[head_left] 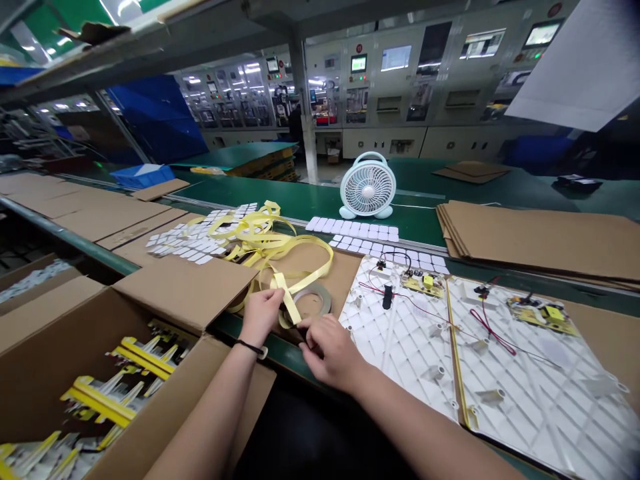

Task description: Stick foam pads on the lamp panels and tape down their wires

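Note:
My left hand pinches a strip of pale yellow tape near its upper end. At the strip's lower end, the fingers of my right hand are curled together; whether they grip the tape or something dark beside it I cannot make out. Just behind the strip a roll of tape lies on brown cardboard. Loose loops of yellow backing strip pile up beyond my hands. Right of my right hand lie two white ribbed panels carrying small circuit boards and thin red and black wires.
An open cardboard box at the left holds several yellow-edged parts. White label sheets lie behind it. A small fan stands on the green bench, with stacked cardboard to its right. An overhead beam crosses the top.

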Demonstrator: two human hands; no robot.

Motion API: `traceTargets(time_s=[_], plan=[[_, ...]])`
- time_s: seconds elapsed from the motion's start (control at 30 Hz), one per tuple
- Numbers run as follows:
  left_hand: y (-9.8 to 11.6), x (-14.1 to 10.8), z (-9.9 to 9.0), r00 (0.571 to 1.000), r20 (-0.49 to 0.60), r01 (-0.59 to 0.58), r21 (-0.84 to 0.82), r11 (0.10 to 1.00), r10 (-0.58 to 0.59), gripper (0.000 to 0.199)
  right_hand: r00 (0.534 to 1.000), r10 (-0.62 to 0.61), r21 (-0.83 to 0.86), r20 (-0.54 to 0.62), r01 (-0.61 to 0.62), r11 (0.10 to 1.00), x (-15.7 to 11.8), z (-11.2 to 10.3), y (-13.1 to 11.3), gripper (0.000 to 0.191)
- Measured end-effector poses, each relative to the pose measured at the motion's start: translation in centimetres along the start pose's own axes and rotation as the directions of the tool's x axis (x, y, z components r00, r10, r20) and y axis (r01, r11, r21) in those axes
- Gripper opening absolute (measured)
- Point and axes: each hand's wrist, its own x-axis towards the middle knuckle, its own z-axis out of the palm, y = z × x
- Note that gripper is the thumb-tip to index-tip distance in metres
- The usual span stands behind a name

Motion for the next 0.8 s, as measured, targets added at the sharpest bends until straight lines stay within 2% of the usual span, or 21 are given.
traceTargets(time_s=[0.07, 0.13, 0.17, 0.23, 0.27, 0.37, 0.43, 0.47, 0.57, 0.6, 0.67, 0.73, 0.8], plan=[[-0.2, 0.4, -0.6, 1.0, 0.031, 0.001, -0.039, 0.999, 0.001, 0.035, 0.981, 0.187, 0.16, -0.057, -0.176, 0.971, 0.1, -0.1, 0.0, 0.017], [-0.4, 0.0, -1.1, 0.987, 0.148, -0.041, -0.114, 0.993, 0.058, 0.035, 0.93, 0.358, 0.312, -0.081, -0.318, 0.895, 0.4, -0.2, 0.2, 0.021], [-0.4, -0.4, -1.2, 0.968, 0.227, -0.075, -0.151, 0.986, 0.109, 0.035, 0.907, 0.413, 0.38, -0.081, -0.355, 0.854, 0.5, -0.3, 0.3, 0.022], [-0.5, -1.5, -1.4, 0.911, 0.345, -0.174, -0.176, 0.969, 0.226, 0.031, 0.878, 0.472, 0.485, -0.081, -0.379, 0.788, 0.8, -0.5, 0.5, 0.023], [-0.6, -2.0, -1.3, 0.887, 0.366, -0.237, -0.158, 0.959, 0.28, 0.028, 0.871, 0.485, 0.519, -0.079, -0.379, 0.766, 0.9, -0.6, 0.6, 0.024], [-0.8, -2.9, -0.9, 0.868, 0.317, -0.385, -0.06, 0.921, 0.383, 0.019, 0.869, 0.491, 0.56, -0.061, -0.378, 0.737, 0.9, -0.7, 0.5, 0.024], [-0.9, -3.0, -0.6, 0.875, 0.291, -0.392, -0.041, 0.919, 0.386, 0.02, 0.892, 0.449, 0.514, -0.056, -0.36, 0.778, 0.7, -0.8, 0.4, 0.021], [-0.9, -3.0, -0.4, 0.885, 0.284, -0.371, -0.047, 0.928, 0.368, 0.02, 0.913, 0.402, 0.452, -0.067, -0.331, 0.828, 0.6, -0.8, 0.4, 0.018], [-0.8, -2.9, 0.1, 0.933, 0.248, -0.252, -0.072, 0.965, 0.262, 0.021, 0.982, 0.137, 0.083, -0.129, -0.127, 0.988, 0.0, -0.9, 0.5, 0.012], [-0.7, -2.9, 0.3, 0.946, 0.234, -0.212, -0.075, 0.974, 0.224, 0.021, 0.992, 0.033, -0.063, -0.126, -0.041, 0.997, -0.2, -0.8, 0.5, 0.01], [-0.5, -3.0, 0.8, 0.957, 0.232, -0.158, -0.079, 0.984, 0.172, 0.021, 0.991, -0.121, -0.282, -0.063, 0.099, 0.954, -0.6, -0.6, 0.6, 0.007], [-0.6, -3.0, 1.3, 0.956, 0.256, -0.126, -0.087, 0.988, 0.144, 0.023, 0.983, -0.185, -0.388, 0.018, 0.177, 0.904, -1.0, -0.4, 0.3, 0.008], [-0.9, -2.7, 1.7, 0.973, 0.212, -0.077, -0.071, 0.995, 0.09, 0.027, 0.972, -0.213, -0.428, 0.099, 0.234, 0.873, -1.6, -0.4, -0.2, 0.007]])
